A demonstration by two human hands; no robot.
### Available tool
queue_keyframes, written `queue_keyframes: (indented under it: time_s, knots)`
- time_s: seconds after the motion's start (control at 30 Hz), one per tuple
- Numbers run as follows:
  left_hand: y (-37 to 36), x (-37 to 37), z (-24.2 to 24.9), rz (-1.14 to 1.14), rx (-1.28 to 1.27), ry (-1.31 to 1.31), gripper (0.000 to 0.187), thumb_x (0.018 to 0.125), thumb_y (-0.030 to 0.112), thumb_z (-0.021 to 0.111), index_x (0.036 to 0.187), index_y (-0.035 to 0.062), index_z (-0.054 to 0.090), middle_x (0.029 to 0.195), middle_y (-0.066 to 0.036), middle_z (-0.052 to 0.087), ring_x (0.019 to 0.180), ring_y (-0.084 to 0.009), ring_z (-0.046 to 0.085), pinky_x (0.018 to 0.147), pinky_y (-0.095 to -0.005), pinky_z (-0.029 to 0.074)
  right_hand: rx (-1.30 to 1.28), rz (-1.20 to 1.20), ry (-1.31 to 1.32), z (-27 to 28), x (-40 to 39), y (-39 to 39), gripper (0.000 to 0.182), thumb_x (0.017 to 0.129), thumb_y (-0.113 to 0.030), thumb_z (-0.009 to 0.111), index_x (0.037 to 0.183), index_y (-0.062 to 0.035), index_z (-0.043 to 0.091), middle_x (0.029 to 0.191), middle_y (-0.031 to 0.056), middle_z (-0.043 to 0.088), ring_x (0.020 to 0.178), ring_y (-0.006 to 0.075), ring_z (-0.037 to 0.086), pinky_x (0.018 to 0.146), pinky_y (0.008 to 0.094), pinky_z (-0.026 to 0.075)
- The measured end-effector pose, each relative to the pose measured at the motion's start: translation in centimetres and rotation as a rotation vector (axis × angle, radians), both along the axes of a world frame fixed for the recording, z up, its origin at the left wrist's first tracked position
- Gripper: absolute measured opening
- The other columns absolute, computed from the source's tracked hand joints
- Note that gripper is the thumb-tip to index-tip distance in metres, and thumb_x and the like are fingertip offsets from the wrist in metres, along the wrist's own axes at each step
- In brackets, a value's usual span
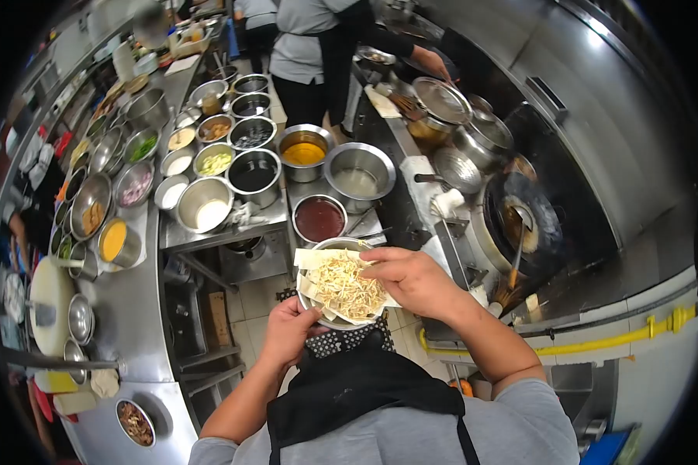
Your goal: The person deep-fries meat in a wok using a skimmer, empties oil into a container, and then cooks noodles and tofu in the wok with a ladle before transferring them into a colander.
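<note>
The largest thing is the steel table at my left side, and the round edge of my view cuts its far parts. At my right is a wok; a ladle lies in it, but what is around the ladle I cannot make out well. Ahead stands a co-worker, cut off at the top, so no head is seen.

Close before my black apron I have the metal bowl. Its inside is mostly covered, and its underside is hidden from me. My right hand is over the right side of the bowl, with the fingers bent and a little apart, at the pale shreds. The fingertips are partly hidden, so I cannot tell if they pinch some. My left hand grips the bowl at its lower left, with the thumb on the rim and the other fingers hidden under it.

Just beyond the bowl is a pot of dark red liquid. Pale flat sheets stick out from under the shreds; how many there are, I cannot count. The shreds lie heaped in the bowl, smallest of all, too tangled to say what they are.
</note>
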State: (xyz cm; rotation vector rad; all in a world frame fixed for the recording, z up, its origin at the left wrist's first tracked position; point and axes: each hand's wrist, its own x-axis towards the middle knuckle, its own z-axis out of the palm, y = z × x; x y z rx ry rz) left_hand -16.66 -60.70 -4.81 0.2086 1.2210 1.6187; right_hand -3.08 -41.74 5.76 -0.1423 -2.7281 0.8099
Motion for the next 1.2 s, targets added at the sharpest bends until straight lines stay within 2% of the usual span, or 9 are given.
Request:
queue_keyframes:
  time_s: [0.17, 0.3, 0.57, 0.7, 0.83, 0.9, 0.97, 1.1, 1.2]
  knots:
    - [5.9, 3.6, 0.6, -0.118, -0.011, -0.007, 0.011, 0.087, 0.005, 0.057, 0.095, 0.0005, 0.061, 0.09, -0.006, 0.066, 0.074, -0.0125, 0.064, 0.062, -0.024, 0.055, -0.091, -0.218, 0.172, 0.9, 4.5, 3.5, 0.027, 0.076, 0.007, 0.055, 0.096, -0.0063, 0.066, 0.101, 0.0092, 0.064, 0.088, 0.0269, 0.064, 0.075, 0.0339, 0.052]
    - [11.2, 6.8, -0.2, -0.209, 0.019, 0.001, 0.014, 0.086, 0.005, 0.056, 0.098, -0.0002, 0.061, 0.091, -0.006, 0.066, 0.074, -0.0128, 0.064, 0.062, -0.024, 0.055, 0.121, -0.218, 0.218, 0.9, 8.8, 7.0, 0.018, 0.074, 0.001, 0.058, 0.089, -0.006, 0.066, 0.097, 0.0081, 0.062, 0.081, 0.0289, 0.062, 0.072, 0.0368, 0.051]
    - [20.4, 13.7, 0.1, -0.32, -0.042, 0.017, 0.009, 0.084, 0.002, 0.055, 0.092, 0.0016, 0.058, 0.088, -0.008, 0.065, 0.07, -0.014, 0.064, 0.059, -0.0256, 0.057, 0.165, -0.565, 0.198, 0.1, 15.8, 11.4, 0.026, 0.074, -0.002, 0.06, 0.099, -0.0069, 0.064, 0.097, 0.0067, 0.063, 0.079, 0.0284, 0.063, 0.066, 0.0371, 0.052]
    - [23.8, 16.4, -0.4, -0.349, -0.034, 0.008, 0.013, 0.083, 0.002, 0.055, 0.095, 0.0013, 0.058, 0.09, -0.008, 0.065, 0.073, -0.0146, 0.065, 0.061, -0.0258, 0.057, 0.343, -0.51, 0.163, -0.1, 19.0, 14.1, 0.029, 0.076, -0.005, 0.062, 0.104, -0.0085, 0.063, 0.091, 0.0046, 0.061, 0.085, 0.0263, 0.062, 0.069, 0.0366, 0.05]
    - [27.2, 18.4, -0.1, -0.42, -0.005, -0.011, 0.018, 0.084, 0.003, 0.052, 0.101, 0.0016, 0.058, 0.094, -0.007, 0.065, 0.076, -0.0148, 0.065, 0.062, -0.0258, 0.057, -0.075, -0.679, 0.226, -1.3, 20.4, 16.1, 0.026, 0.077, -0.006, 0.061, 0.103, -0.0085, 0.064, 0.097, 0.0058, 0.06, 0.098, 0.0257, 0.057, 0.087, 0.0385, 0.043]
    - [29.1, 19.1, 0.2, -0.449, -0.012, -0.01, 0.019, 0.085, 0.003, 0.051, 0.102, 0.0017, 0.058, 0.095, -0.007, 0.065, 0.077, -0.0147, 0.065, 0.062, -0.0257, 0.057, 0.122, -0.605, 0.119, -0.8, 21.9, 17.9, 0.028, 0.078, -0.005, 0.061, 0.105, -0.0073, 0.062, 0.103, 0.0076, 0.06, 0.097, 0.027, 0.059, 0.085, 0.038, 0.046]
    - [31.1, 19.5, 0.7, -0.499, -0.03, 0.016, 0.019, 0.085, 0.003, 0.05, 0.103, 0.0018, 0.058, 0.095, -0.007, 0.065, 0.077, -0.0144, 0.065, 0.063, -0.0254, 0.056, 0.341, -0.653, 0.311, -1.5, 22.4, 19.2, 0.029, 0.077, -0.004, 0.062, 0.106, -0.0054, 0.062, 0.106, 0.0083, 0.06, 0.094, 0.0278, 0.06, 0.079, 0.0366, 0.05]
    - [35.5, 19.6, 0.7, -0.593, -0.018, 0.029, 0.026, 0.086, 0.004, 0.048, 0.111, 0.0014, 0.055, 0.105, -0.009, 0.064, 0.086, -0.0179, 0.065, 0.07, -0.0295, 0.057, 0.02, -0.824, 0.386, -2.9, 24.3, 22.6, 0.026, 0.078, -0.002, 0.064, 0.104, -0.0025, 0.062, 0.105, 0.012, 0.06, 0.09, 0.0284, 0.061, 0.073, 0.0326, 0.05]
    - [39.6, 19.5, 0.0, -0.634, -0.005, -0.006, 0.021, 0.086, 0.004, 0.048, 0.106, 0.0012, 0.056, 0.099, -0.009, 0.065, 0.08, -0.0158, 0.065, 0.068, -0.0278, 0.057, 0.089, -1.033, 0.386, -1.9, 25.3, 24.1, 0.024, 0.08, -0.006, 0.064, 0.104, -0.0019, 0.061, 0.105, 0.0151, 0.058, 0.092, 0.029, 0.06, 0.077, 0.0339, 0.049]
